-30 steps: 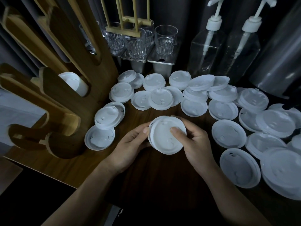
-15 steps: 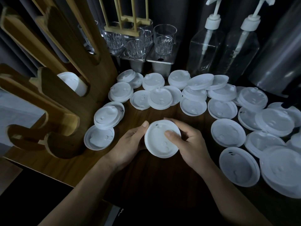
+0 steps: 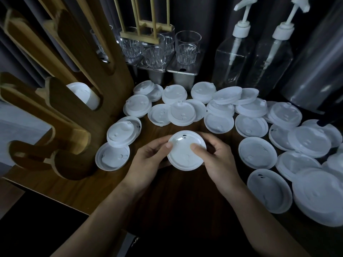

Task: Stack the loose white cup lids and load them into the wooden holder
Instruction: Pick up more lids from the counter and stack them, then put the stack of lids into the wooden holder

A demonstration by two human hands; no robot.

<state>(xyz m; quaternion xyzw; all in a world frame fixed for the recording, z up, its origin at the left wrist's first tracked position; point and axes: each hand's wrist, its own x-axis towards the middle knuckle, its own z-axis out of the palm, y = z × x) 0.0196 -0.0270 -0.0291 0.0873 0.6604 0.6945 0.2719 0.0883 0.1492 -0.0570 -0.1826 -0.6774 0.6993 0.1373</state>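
Note:
Both hands hold a small stack of white cup lids [image 3: 185,154] just above the dark wooden table [image 3: 178,191], hollow side up. My left hand [image 3: 148,160] grips its left rim, thumb on top. My right hand [image 3: 217,160] grips the right rim the same way. Several loose white lids [image 3: 181,113] lie scattered across the table beyond and to the right of my hands. The wooden holder [image 3: 61,112] stands at the left with slanted slots. One slot holds a stack of lids [image 3: 83,95].
Clear glasses [image 3: 187,47] on steel containers stand at the back. Two clear pump bottles [image 3: 233,58] stand at the back right. A pair of lids [image 3: 122,134] and a single lid [image 3: 112,156] lie close to the holder's foot.
The held stack has tipped from tilted toward me to nearly flat, and both hands have shifted slightly left and toward the table.

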